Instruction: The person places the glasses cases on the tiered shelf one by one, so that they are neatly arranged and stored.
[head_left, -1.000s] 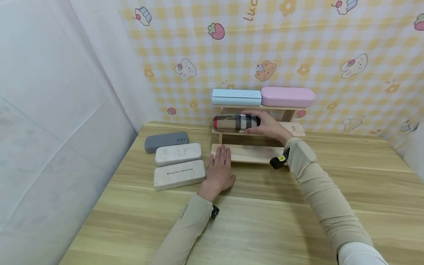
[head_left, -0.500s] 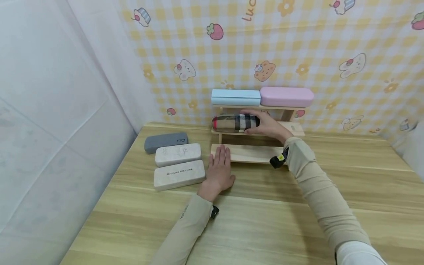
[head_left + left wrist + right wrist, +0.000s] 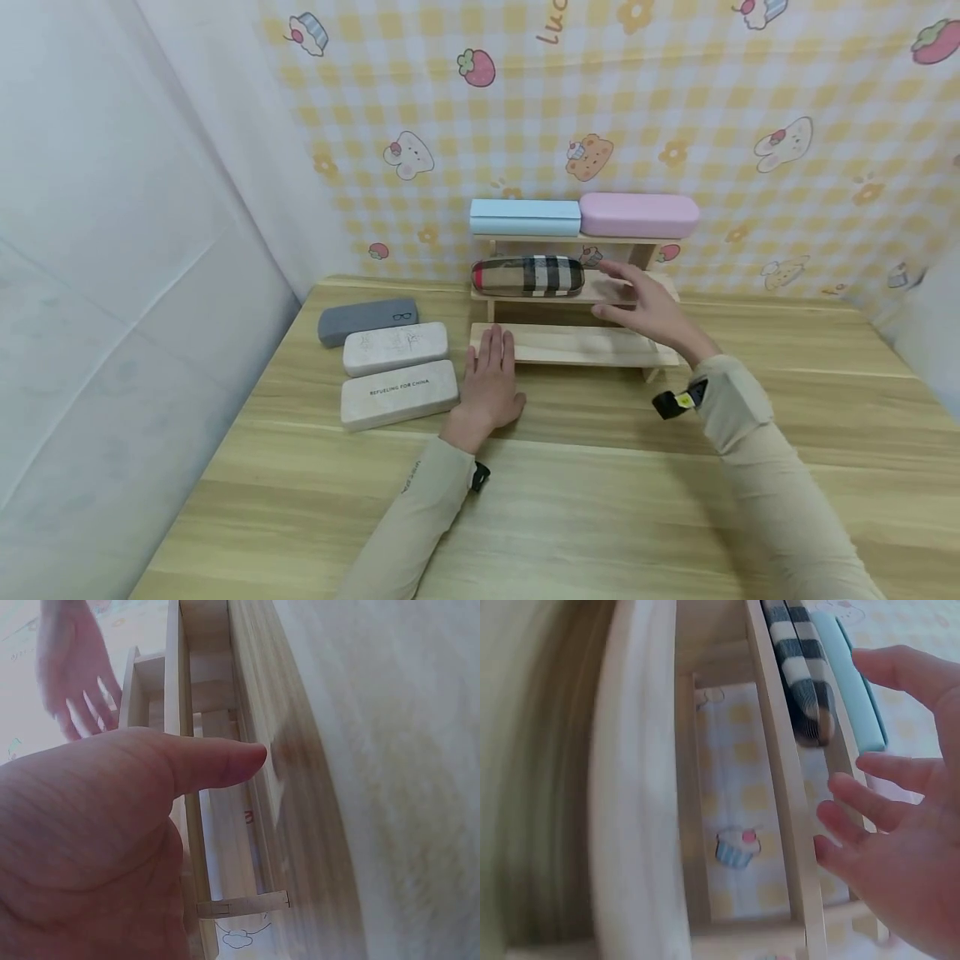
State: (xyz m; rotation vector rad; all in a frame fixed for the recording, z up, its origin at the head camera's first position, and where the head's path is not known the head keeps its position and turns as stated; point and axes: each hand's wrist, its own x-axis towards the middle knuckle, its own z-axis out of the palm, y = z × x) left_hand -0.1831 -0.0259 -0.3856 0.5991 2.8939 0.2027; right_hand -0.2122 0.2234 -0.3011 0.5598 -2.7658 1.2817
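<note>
A plaid glasses case [image 3: 525, 276] lies on the left half of the middle shelf of a small three-tier wooden rack [image 3: 585, 344]. Just right of it, my right hand [image 3: 651, 313] is spread with nothing in it; the right wrist view shows a gap between its fingers and the plaid case's end [image 3: 810, 690]. My left hand [image 3: 489, 390] rests with straight fingers on the left end of the lowest shelf, thumb out to the side. On the top shelf, a light blue glasses case [image 3: 525, 217] and a pink one [image 3: 639, 215] sit end to end.
Left of the rack, a grey glasses case [image 3: 367, 322], a white one with a faint drawing [image 3: 395, 349] and a white one with lettering [image 3: 400, 395] lie in a row on the wooden table [image 3: 570, 517]. A patterned curtain [image 3: 360, 83] hangs close behind the rack.
My right hand has let go of the plaid glasses case and drawn back to the right. The case stays on the middle shelf, and my left hand keeps its place.
</note>
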